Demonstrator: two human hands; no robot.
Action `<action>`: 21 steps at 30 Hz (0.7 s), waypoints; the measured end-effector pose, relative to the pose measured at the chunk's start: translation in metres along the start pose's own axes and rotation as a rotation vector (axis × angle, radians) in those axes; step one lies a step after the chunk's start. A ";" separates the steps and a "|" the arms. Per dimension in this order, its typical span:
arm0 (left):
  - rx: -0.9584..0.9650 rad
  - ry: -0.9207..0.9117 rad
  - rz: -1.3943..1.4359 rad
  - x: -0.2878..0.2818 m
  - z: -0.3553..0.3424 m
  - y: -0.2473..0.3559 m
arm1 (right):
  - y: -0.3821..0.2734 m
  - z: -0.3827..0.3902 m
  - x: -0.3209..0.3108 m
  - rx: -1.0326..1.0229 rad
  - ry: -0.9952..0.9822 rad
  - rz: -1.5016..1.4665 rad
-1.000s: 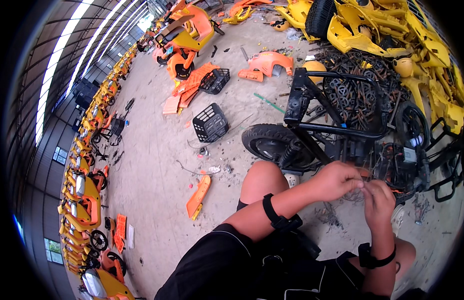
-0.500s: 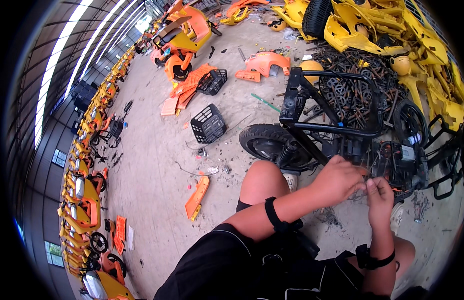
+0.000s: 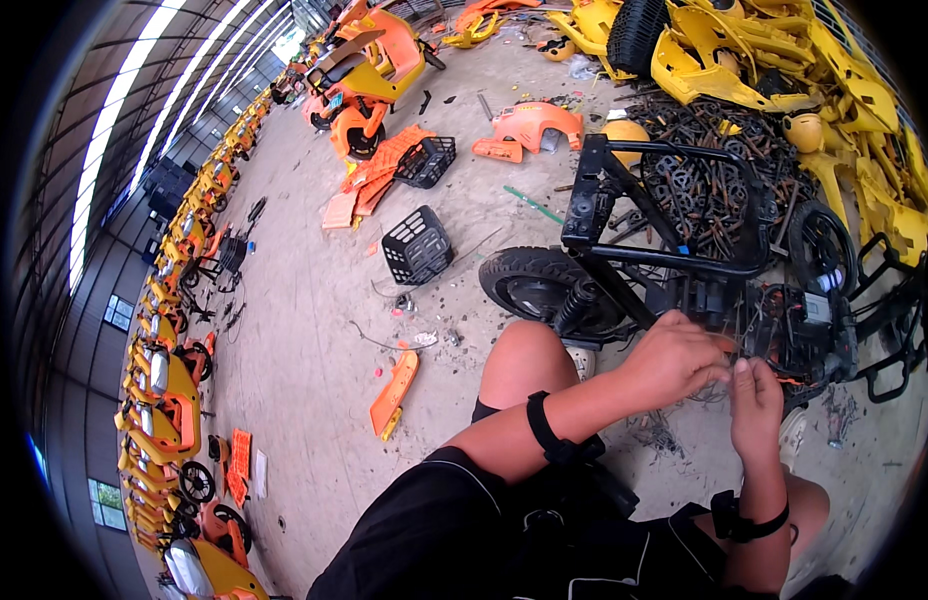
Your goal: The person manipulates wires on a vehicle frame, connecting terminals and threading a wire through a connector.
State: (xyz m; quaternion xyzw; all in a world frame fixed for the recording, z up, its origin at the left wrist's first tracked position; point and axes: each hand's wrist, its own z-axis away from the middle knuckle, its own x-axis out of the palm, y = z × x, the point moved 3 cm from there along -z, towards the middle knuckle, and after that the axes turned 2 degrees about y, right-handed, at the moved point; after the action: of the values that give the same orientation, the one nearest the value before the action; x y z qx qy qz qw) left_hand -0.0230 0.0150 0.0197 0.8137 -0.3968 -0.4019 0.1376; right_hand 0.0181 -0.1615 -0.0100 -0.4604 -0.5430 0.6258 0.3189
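Note:
My left hand has its fingers curled in a pinch on thin wires, just in front of a stripped black scooter frame. Close beside it, my right hand pinches the same thin strands between thumb and forefinger. Exactly where each strand ends is too fine to make out. Beyond the fingers, the frame's open middle shows a tangle of cables and a grey box-shaped part. A black wheel with a coil spring lies to the left of my hands.
Behind the frame rises a heap of rusty metal parts, with yellow body panels piled beyond. Two black crates and an orange panel lie on the concrete floor. Rows of yellow scooters line the left wall.
My right hand has shifted slightly left and down, its fingers still pinched. The left hand stays nearly in place on the wires.

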 end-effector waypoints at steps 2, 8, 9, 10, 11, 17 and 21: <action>0.006 0.000 0.007 0.000 0.001 0.000 | 0.001 0.000 0.001 0.031 -0.010 -0.045; 0.016 -0.014 -0.004 -0.002 0.001 0.000 | -0.001 -0.002 0.003 0.171 -0.056 -0.160; 0.020 -0.022 -0.011 -0.003 0.001 0.000 | -0.003 -0.001 0.003 0.222 -0.056 -0.183; 0.024 -0.030 -0.019 -0.003 0.001 0.000 | -0.007 -0.001 0.004 0.273 -0.056 -0.205; 0.046 -0.035 -0.051 -0.004 0.001 0.001 | -0.007 -0.001 0.004 0.323 -0.059 -0.228; 0.009 -0.031 -0.039 -0.007 0.000 0.000 | 0.005 -0.004 -0.001 0.167 -0.102 -0.216; -0.111 -0.089 0.049 -0.005 0.001 -0.008 | -0.014 0.002 0.003 -0.232 -0.021 -0.033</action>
State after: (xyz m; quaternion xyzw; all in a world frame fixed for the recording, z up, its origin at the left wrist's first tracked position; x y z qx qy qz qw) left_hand -0.0217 0.0243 0.0174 0.7762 -0.3992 -0.4557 0.1746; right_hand 0.0138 -0.1567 0.0028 -0.4785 -0.6226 0.5582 0.2680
